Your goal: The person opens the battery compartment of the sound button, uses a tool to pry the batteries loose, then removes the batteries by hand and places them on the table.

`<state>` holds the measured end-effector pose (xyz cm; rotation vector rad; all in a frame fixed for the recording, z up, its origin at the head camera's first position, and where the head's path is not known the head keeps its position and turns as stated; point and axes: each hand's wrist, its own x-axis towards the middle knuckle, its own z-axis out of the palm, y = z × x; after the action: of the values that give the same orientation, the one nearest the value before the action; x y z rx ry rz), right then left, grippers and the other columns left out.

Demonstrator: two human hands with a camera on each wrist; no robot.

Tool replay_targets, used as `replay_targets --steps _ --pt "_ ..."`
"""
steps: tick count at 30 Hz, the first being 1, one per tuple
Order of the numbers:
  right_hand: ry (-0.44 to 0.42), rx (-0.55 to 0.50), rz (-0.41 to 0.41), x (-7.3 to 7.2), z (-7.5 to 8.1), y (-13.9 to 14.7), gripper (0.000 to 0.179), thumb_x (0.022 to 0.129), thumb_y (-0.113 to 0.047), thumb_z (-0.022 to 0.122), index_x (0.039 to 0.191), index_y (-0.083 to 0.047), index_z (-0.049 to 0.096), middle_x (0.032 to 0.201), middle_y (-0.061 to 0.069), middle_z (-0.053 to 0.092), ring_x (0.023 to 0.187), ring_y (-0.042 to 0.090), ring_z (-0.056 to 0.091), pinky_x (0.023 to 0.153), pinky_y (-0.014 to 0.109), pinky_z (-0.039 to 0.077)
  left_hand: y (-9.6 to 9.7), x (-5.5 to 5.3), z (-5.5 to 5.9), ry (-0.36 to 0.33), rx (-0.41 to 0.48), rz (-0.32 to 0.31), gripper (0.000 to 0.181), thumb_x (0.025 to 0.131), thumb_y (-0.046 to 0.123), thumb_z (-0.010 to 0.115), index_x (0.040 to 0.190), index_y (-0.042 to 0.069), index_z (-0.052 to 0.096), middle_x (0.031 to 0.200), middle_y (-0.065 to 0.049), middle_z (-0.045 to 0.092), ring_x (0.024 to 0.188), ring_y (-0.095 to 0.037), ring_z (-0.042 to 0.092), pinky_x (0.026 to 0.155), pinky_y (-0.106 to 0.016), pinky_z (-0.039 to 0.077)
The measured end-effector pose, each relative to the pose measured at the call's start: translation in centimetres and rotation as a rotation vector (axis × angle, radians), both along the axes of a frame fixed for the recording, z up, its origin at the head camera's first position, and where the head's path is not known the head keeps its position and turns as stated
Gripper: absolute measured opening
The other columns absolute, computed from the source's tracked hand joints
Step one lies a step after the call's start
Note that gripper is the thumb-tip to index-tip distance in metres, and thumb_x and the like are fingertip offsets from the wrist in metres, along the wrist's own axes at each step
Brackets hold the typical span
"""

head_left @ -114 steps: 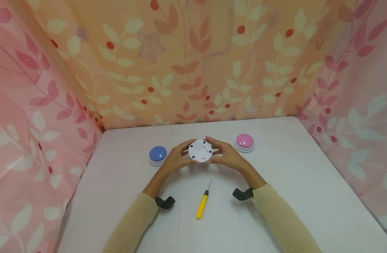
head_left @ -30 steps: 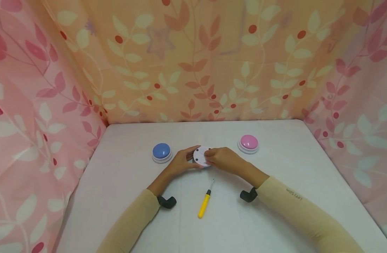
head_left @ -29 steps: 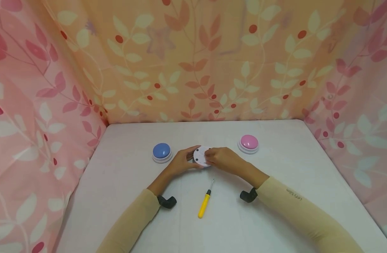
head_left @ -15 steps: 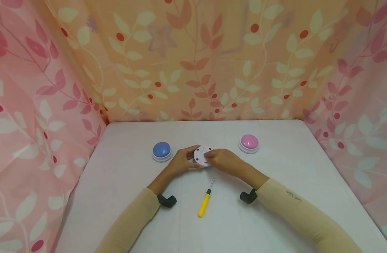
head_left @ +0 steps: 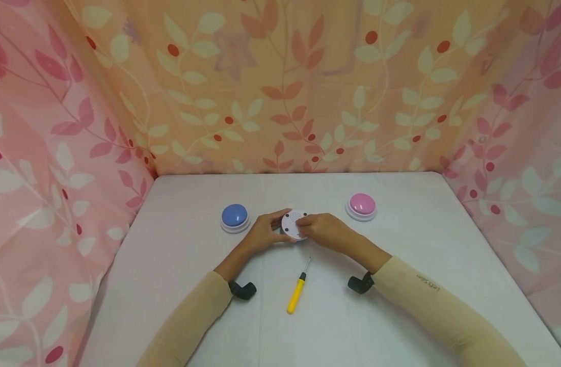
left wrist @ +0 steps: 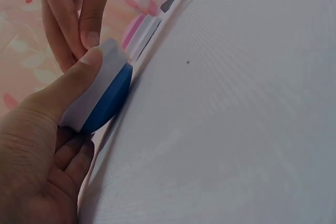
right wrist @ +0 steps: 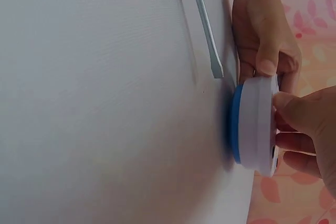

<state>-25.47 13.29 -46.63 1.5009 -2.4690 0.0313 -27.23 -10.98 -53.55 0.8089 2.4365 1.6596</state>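
A round buzzer button (head_left: 290, 224) is held upside down a little left of the right hand, its white underside with speaker holes and dark feet facing up. In the left wrist view its blue dome (left wrist: 110, 100) points toward the table. The left hand (head_left: 262, 233) grips its rim from the left, thumb on the near side and fingers on the far side. The right hand (head_left: 328, 232), fingers curled, pinches at the underside; in the right wrist view its thumb and fingers (right wrist: 296, 113) are right at the base. What lies between those fingertips is hidden.
A yellow-handled screwdriver (head_left: 296, 295) lies on the white table (head_left: 193, 316) in front of the hands. Behind, a blue buzzer (head_left: 235, 216) stands at left and a pink buzzer (head_left: 362, 205) at right. Floral curtains (head_left: 271, 92) enclose the table's back and sides.
Earlier both hands held the rim from either side; the right hand has since moved onto the underside. Over the last second the hands and button have shifted only slightly.
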Motion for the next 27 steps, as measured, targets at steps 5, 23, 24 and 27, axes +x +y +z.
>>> replay_targets --steps 5,23,24,27 --pt "0.105 0.154 0.008 0.3 0.4 -0.6 0.035 0.084 -0.011 0.084 0.117 -0.011 0.076 0.127 0.007 0.069 0.114 0.022 0.068 0.094 0.033 0.056 0.0 -0.1 0.1 0.021 0.009 0.011 0.090 0.071 0.023 0.094 0.149 0.012 0.051 0.149 -0.007 0.054 0.133 -0.018 0.055 0.105 -0.026 0.047" --pt "0.242 0.192 0.058 0.8 -0.3 -0.4 0.044 0.082 -0.007 0.085 0.124 -0.003 0.071 0.128 0.010 0.068 0.104 0.023 0.072 0.083 0.032 0.060 -0.1 -0.1 0.1 0.018 0.020 0.032 0.088 0.071 0.022 0.094 0.148 0.012 0.053 0.148 -0.006 0.054 0.131 -0.019 0.056 0.103 -0.026 0.048" --pt "0.241 0.181 0.063 0.7 -0.4 -0.3 0.043 0.082 -0.007 0.085 0.123 -0.002 0.071 0.127 0.010 0.069 0.104 0.023 0.072 0.083 0.031 0.060 -0.1 -0.1 0.1 0.017 0.021 0.031 0.088 0.071 0.022 0.094 0.148 0.011 0.053 0.148 -0.006 0.054 0.131 -0.019 0.056 0.103 -0.026 0.048" --pt "0.239 0.153 0.075 0.7 -0.5 -0.2 0.042 0.082 -0.006 0.085 0.122 -0.002 0.072 0.126 0.010 0.069 0.103 0.023 0.073 0.082 0.031 0.060 -0.1 -0.1 0.1 0.014 0.021 0.027 0.088 0.071 0.023 0.094 0.148 0.010 0.053 0.149 -0.007 0.054 0.132 -0.020 0.056 0.104 -0.028 0.048"
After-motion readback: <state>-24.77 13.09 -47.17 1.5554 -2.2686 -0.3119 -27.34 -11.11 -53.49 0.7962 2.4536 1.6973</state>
